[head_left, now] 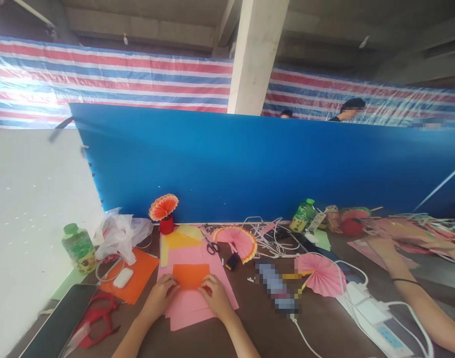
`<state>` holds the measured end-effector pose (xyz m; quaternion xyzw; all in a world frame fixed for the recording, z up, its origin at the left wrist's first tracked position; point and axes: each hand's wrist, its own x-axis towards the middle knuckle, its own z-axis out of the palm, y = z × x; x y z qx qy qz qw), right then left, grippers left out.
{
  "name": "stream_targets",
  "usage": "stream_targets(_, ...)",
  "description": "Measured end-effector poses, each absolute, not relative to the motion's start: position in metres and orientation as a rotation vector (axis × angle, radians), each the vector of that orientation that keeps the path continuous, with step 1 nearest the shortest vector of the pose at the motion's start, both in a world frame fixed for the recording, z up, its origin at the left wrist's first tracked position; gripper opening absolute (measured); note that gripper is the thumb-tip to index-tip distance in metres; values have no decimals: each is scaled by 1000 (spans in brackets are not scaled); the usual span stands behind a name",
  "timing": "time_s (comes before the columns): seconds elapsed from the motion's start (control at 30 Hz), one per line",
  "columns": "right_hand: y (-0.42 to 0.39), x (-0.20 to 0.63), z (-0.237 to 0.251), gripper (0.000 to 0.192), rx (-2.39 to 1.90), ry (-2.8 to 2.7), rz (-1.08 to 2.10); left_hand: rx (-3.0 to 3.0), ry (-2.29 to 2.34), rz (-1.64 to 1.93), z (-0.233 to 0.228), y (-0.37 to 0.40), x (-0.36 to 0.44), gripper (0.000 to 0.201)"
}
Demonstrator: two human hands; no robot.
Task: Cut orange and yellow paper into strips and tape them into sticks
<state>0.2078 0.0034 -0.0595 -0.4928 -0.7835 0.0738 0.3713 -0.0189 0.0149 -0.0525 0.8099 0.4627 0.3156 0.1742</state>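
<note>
Both hands (190, 297) pressing orange paper (191, 275) — green-capped bottle (79, 247) part-full

Your orange paper (191, 275) lies flat on a stack of pink sheets (197, 306) near the table's front edge. It is a small rectangle, its lower edge folded under your fingertips.

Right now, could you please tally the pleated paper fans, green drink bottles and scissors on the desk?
Pleated paper fans: 3 (orange fan on red stand, pink-and-yellow fan, pink fan)
Green drink bottles: 2 ()
Scissors: 1
Total: 6
</note>
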Motion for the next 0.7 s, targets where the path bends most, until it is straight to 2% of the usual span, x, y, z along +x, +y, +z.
stream_targets(0.23,2,209,-58,10,-1284,-1944,306,2242,1285,875,-55,17,-21,25)
stream_targets(0.43,-1,209,-50,7,-1306,-1880,560,2191,1284,848,-64,23,-24,22)
stream_targets(0.7,-2,209,-48,9,-1323,-1855,590,2170,1254,906,-56,18,-22,22)
